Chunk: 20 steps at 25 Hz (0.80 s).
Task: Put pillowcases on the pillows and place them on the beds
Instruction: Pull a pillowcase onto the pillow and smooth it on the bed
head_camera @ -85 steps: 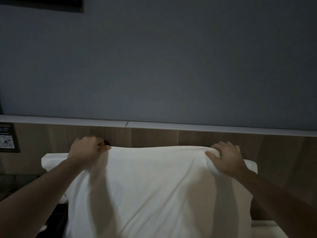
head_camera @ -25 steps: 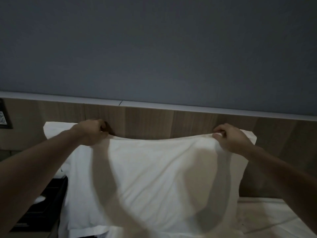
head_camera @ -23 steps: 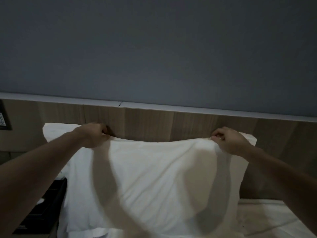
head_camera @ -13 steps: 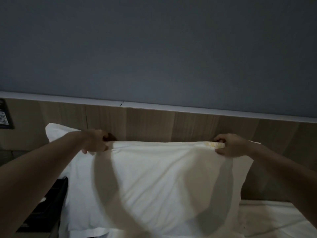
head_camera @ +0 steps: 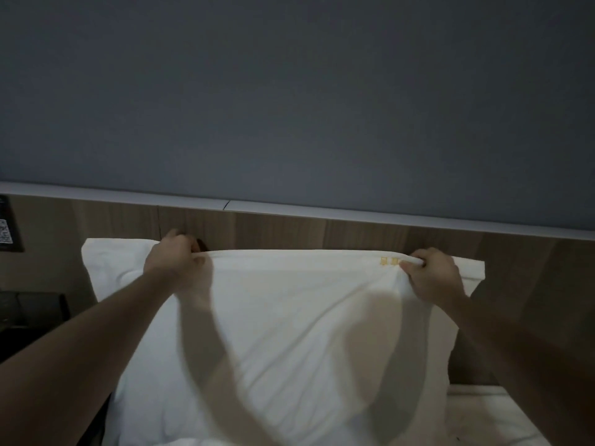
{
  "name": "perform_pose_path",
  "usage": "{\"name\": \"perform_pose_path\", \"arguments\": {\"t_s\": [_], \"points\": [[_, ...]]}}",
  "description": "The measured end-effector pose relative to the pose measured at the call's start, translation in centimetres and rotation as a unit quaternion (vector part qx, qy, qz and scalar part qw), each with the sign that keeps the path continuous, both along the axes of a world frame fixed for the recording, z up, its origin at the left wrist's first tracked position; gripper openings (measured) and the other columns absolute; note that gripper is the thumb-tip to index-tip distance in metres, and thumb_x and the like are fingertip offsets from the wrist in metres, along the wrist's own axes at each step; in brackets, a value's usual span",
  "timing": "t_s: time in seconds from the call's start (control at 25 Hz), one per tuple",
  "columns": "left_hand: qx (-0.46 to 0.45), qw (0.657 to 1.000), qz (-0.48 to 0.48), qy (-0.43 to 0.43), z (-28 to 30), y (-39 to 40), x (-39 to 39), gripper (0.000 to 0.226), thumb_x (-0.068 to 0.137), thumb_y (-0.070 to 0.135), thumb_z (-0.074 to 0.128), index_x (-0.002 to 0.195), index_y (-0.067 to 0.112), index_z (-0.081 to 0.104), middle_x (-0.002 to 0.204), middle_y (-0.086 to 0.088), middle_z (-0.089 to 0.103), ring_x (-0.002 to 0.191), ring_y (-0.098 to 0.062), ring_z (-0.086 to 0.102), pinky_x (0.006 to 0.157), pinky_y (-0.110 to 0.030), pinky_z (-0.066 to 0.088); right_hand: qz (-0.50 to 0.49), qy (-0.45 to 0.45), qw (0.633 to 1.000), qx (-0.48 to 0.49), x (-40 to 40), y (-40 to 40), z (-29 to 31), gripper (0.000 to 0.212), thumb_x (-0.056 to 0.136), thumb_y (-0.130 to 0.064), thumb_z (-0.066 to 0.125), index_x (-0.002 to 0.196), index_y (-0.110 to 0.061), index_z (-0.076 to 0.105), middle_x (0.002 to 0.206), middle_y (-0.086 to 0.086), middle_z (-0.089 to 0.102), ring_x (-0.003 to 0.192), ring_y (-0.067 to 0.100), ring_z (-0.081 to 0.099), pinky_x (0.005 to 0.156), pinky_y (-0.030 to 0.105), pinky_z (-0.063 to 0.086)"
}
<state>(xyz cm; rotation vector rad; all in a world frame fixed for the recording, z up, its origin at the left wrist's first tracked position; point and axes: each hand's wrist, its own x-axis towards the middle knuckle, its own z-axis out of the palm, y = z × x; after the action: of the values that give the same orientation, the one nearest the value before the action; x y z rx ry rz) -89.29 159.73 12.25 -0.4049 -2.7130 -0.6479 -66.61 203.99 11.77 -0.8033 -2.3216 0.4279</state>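
Head view: white pillow (head_camera: 289,342) stands propped against the wooden headboard (head_camera: 322,235), long axis running left-right.
Left hand (head_camera: 175,263) and right hand (head_camera: 433,275) pinch its top edge, fingers (head_camera: 415,260) curled around fabric, equally near.

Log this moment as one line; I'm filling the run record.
left hand: grips pillow top edge | right hand: pinches top edge | pillow: upright against headboard
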Motion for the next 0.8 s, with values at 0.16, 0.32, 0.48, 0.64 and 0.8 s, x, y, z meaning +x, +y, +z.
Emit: {"name": "perform_pose_path", "arguments": {"t_s": [0.16,0.32,0.48,0.64,0.8], "points": [[0.069,0.996,-0.04,0.044,-1.5,-1.5,2.0,0.03,0.09,0.024,0.07,0.118,0.014,0.063,0.128,-0.013,0.049,0.093,-0.041,0.065,0.081,-0.043,0.05,0.021,0.112,0.993,0.016,1.1,-1.2,-1.5,0.024,0.089,-0.023,0.077,0.111,-0.014,0.074,0.124,0.008,0.064,0.11,0.031,0.062,0.09,0.037,0.046],[0.151,0.984,-0.062,0.075,-6.7,-5.6,6.9,0.06,0.088,0.036,0.076,0.137,0.014,0.05,0.15,-0.013,0.037,0.128,-0.037,0.052,0.1,-0.051,0.05,0.039,0.179,0.983,0.022,5.4,-3.4,-6.6,0.068,0.088,-0.022,0.081,0.147,-0.009,0.049,0.159,0.012,0.041,0.145,0.025,0.041,0.114,0.041,0.041],[0.21,0.977,0.037,0.01,-13.1,-8.4,10.2,0.1,0.074,0.059,0.066,0.152,0.008,0.032,0.162,-0.022,0.021,0.145,-0.048,0.027,0.114,-0.064,0.031,-0.026,0.19,0.98,-0.061,8.8,-6.2,-15.2,0.08,0.089,-0.025,0.08,0.155,-0.004,0.039,0.165,0.018,0.032,0.153,0.033,0.03,0.126,0.052,0.027],[0.238,0.955,0.063,-0.164,-17.2,-9.1,7.3,0.107,0.075,0.075,0.068,0.154,0.012,0.033,0.158,-0.021,0.038,0.147,-0.042,0.035,0.118,-0.06,0.033,-0.025,0.156,0.963,-0.216,9.0,-7.8,-19.5,0.096,0.085,-0.052,0.061,0.161,-0.004,0.027,0.166,0.02,0.029,0.155,0.032,0.025,0.127,0.05,0.024],[0.254,0.952,-0.012,-0.171,-23.4,-10.3,0.9,0.092,0.073,0.085,0.058,0.144,0.028,0.043,0.139,-0.008,0.061,0.13,-0.034,0.058,0.105,-0.06,0.05,-0.038,0.193,0.934,-0.299,8.1,-7.2,-20.4,0.111,0.079,-0.071,0.061,0.164,-0.013,0.02,0.17,0.012,0.028,0.156,0.029,0.029,0.127,0.048,0.027]]}}
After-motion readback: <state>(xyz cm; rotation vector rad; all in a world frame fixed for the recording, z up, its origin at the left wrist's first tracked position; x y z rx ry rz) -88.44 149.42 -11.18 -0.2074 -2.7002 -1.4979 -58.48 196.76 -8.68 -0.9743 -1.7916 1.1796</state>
